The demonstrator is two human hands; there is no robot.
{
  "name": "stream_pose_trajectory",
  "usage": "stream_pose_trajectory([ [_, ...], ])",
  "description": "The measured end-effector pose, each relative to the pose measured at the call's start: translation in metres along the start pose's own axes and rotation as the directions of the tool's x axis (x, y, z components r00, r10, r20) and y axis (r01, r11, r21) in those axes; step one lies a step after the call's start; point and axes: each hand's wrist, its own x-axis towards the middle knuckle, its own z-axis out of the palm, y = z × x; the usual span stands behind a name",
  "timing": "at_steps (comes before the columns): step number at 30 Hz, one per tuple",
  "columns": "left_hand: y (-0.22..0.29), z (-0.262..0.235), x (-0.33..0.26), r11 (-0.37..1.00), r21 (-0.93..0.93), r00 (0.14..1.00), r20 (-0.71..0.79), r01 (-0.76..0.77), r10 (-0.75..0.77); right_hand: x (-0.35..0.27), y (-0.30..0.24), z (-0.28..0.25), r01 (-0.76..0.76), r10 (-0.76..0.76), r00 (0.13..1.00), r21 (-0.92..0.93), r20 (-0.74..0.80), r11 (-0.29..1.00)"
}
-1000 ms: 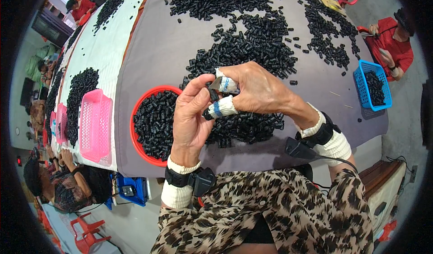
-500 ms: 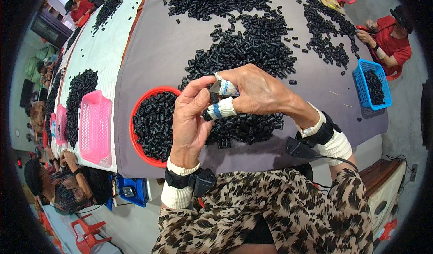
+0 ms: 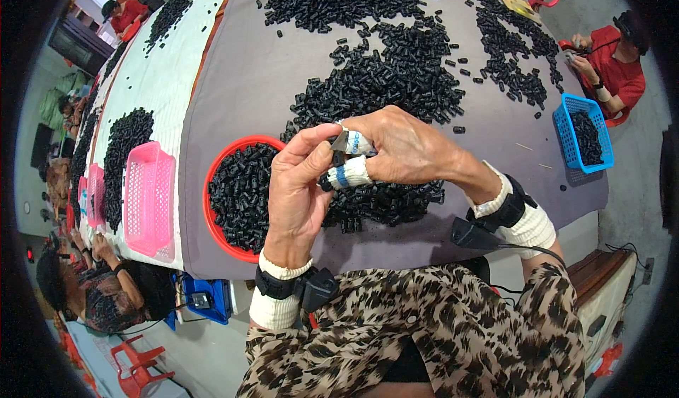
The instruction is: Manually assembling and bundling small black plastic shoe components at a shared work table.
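1. Left hand (image 3: 300, 186) and right hand (image 3: 396, 147) are pinching one small black plastic tube (image 3: 338, 159) together, mid-frame, above the red bowl (image 3: 212, 179).
2. Taped fingertips (image 3: 348, 174) risk slipping; the piece could be dropping into the counter (image 3: 240, 87) pile.

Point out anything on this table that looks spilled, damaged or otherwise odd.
Nothing looks damaged. The small black parts lie in loose heaps over the grey table, with strays apart from the piles. Two fingers of the right hand are wrapped in white tape. Both hands meet over the red bowl.
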Motion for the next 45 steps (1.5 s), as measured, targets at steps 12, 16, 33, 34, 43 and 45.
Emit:
stream_pose_trajectory([
  [12,0.001,-0.002,0.001,0.998,0.052,0.999,-0.016,0.036,-0.035,-0.001,-0.001,-0.001,0.018,-0.018,1.0,-0.062,-0.01,0.998],
  [16,0.002,0.004,0.001,1.0,0.004,0.999,-0.033,0.031,-0.031,0.0,-0.01,-0.005,-0.021,0.024,0.999,0.076,-0.044,0.997],
  [33,0.003,0.004,0.0,0.999,-0.027,1.0,-0.015,0.022,-0.022,0.003,-0.014,-0.007,-0.031,0.031,1.0,0.021,0.004,0.999],
  [34,0.003,0.003,0.0,0.999,-0.02,0.999,-0.034,0.025,-0.026,0.003,-0.014,-0.007,-0.032,0.032,0.999,0.022,0.005,0.999],
  [43,0.002,0.003,-0.005,0.996,0.089,0.998,-0.056,-0.004,0.009,-0.001,-0.006,-0.001,-0.019,0.014,0.999,0.099,0.05,0.995],
  [45,0.001,0.003,-0.005,0.996,0.094,0.998,-0.059,0.002,0.003,-0.002,-0.002,0.001,-0.009,0.004,0.998,0.089,0.058,0.996],
])
